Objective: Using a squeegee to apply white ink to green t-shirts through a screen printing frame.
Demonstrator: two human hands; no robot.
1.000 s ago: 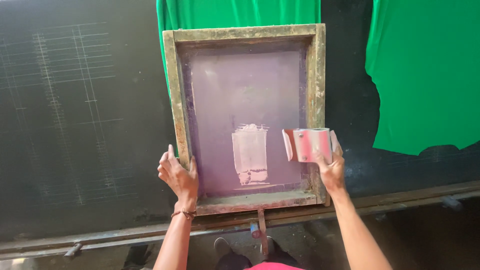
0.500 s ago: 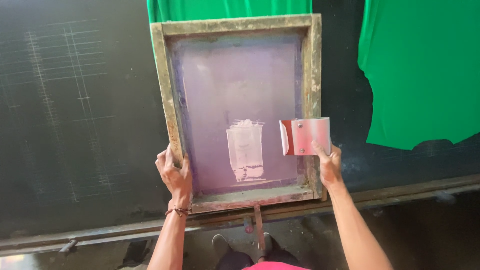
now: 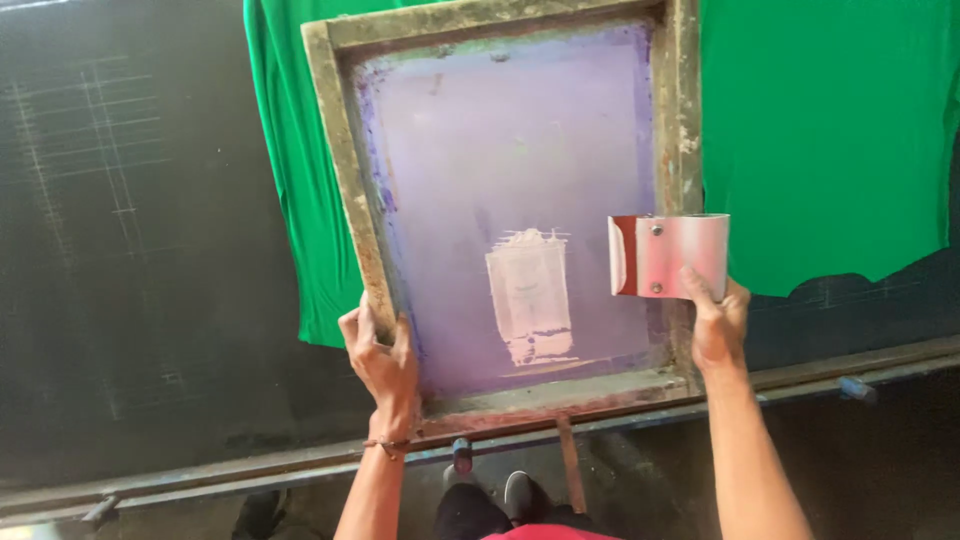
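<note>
A wooden-framed printing screen point(image 3: 340, 170) with a purple mesh and a whitish ink patch point(image 3: 530, 295) is tilted up over green cloth. My left hand point(image 3: 380, 355) grips the frame's left side near its lower corner. My right hand point(image 3: 715, 320) is at the frame's right side and holds a red-and-white squeegee point(image 3: 670, 255) against it.
A green garment point(image 3: 830, 140) lies flat on the dark table point(image 3: 120, 250) to the right, and another green cloth point(image 3: 290, 180) shows under the frame's left edge. A metal rail point(image 3: 850, 375) runs along the table's near edge. My shoes point(image 3: 520, 495) show below.
The frame has been raised and carried to the right, uncovering green cloth on its left. Both hands kept their hold, and the squeegee stayed at the right side.
</note>
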